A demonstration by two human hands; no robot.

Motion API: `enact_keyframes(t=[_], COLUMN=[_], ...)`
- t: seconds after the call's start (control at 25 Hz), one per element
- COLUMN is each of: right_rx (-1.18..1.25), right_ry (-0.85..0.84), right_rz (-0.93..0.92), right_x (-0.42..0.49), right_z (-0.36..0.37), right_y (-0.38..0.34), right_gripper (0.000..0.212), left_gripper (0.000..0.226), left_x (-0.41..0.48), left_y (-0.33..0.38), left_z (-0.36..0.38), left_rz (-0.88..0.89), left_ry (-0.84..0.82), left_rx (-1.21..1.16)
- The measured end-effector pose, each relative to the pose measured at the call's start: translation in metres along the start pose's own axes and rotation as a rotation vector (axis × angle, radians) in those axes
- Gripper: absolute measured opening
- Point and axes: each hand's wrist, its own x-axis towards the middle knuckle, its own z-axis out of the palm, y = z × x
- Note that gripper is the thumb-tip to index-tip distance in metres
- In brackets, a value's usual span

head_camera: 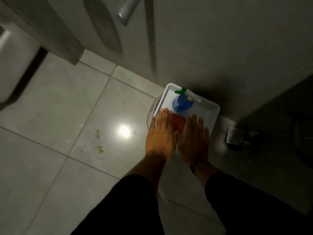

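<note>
A white tray [211, 112] stands on the tiled floor against a grey wall. On it stand a blue spray bottle [182, 103] with a green and white trigger head and a red flat thing [178, 123], perhaps a sponge or cloth. My left hand [160, 134] and my right hand [194, 139] stretch out side by side over the tray's near part, fingers straight, palms down. They hold nothing. The red thing shows between the two hands. Whether the palms touch the tray cannot be told.
A clear rounded container [151, 112] peeks out at the tray's left edge. A metal floor drain [235, 135] lies right of the tray. Yellowish spots and a wet smear [98, 143] mark the floor at left. A white toilet [13, 65] stands far left.
</note>
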Motion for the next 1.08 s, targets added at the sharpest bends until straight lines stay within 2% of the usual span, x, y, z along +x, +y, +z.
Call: enact_keyframes(t=[0.12,0.24,0.32,0.44,0.56,0.6,0.68,0.72,0.8,0.84,0.88,1.0,1.04,1.08], right_rx=[0.044,0.246,0.424,0.791,1.051,1.168,1.311,1.305,1.312,1.354,1.438,1.664,1.647,1.578], right_ry=[-0.14,-0.306,-0.35,-0.286,-0.246,-0.239,-0.208,-0.169,-0.133,-0.192,-0.334,-0.968,-1.116,-1.194], right_rz=[0.117,0.3,0.427,0.608,0.691,0.73,0.768,0.767,0.746,0.719,0.642,0.212,0.123,0.055], right_x=[0.041,0.077,0.094,0.111,0.111,0.107,0.095,0.086,0.063,0.047,0.032,-0.012,-0.022,-0.028], right_z=[0.039,0.063,0.074,0.082,0.081,0.076,0.057,0.047,0.024,0.013,0.003,-0.022,-0.023,-0.018], right_y=[0.008,0.01,0.01,0.008,0.015,0.015,0.012,0.009,-0.003,-0.012,-0.025,-0.08,-0.098,-0.12], right_gripper=[0.082,0.086,0.086,0.074,0.026,0.018,0.02,0.02,0.016,0.019,0.027,0.056,0.061,0.062], left_gripper=[0.086,0.099,0.106,0.098,0.082,0.073,0.056,0.052,0.055,0.058,0.061,0.062,0.062,0.062], left_x=[0.05,0.092,0.109,0.128,0.134,0.129,0.109,0.093,0.053,0.032,0.01,-0.053,-0.07,-0.087], left_y=[-0.003,-0.001,0.002,0.002,0.002,0.002,-0.001,-0.005,-0.027,-0.044,-0.064,-0.127,-0.146,-0.169], left_z=[0.041,0.071,0.082,0.085,0.075,0.068,0.051,0.043,0.021,0.011,0.002,-0.013,-0.012,-0.008], left_rz=[-0.168,-0.353,-0.463,-0.557,-0.592,-0.589,-0.578,-0.565,-0.512,-0.486,-0.469,-0.448,-0.456,-0.473], left_ry=[-0.057,-0.165,-0.194,-0.161,-0.165,-0.154,-0.085,-0.063,-0.068,-0.09,-0.115,-0.184,-0.194,-0.181], left_rx=[-0.118,-0.158,-0.163,-0.228,-0.438,-0.504,-0.68,-0.817,-1.155,-1.306,-1.416,-1.563,-1.572,-1.563])
